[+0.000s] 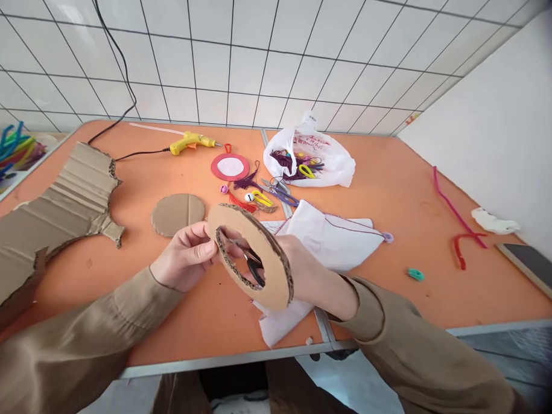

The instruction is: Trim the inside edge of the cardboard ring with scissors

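Note:
A cardboard ring (pixel 273 255) is held up over the front of the table, tilted, with its rough corrugated edge showing. My left hand (pixel 188 252) pinches the ring's left rim between thumb and fingers. Behind the ring, my right hand (pixel 301 271) is closed on scissors (pixel 254 268), whose black handle and blades show through the hole. The ring hides most of the right fingers. On the table just beyond my left hand lies a cardboard disc (pixel 178 214). White cloth (pixel 333 233) with purple stitching lies under and beyond my right hand.
Large torn cardboard (pixel 63 205) covers the left side. A yellow glue gun (pixel 192 142), a red-rimmed disc (pixel 230 167), purple-handled scissors (pixel 283 194) and a white plastic bag (pixel 336 161) of tassels lie toward the back. Pipe cleaners (pixel 457 207) and a dark board (pixel 534 267) are at right.

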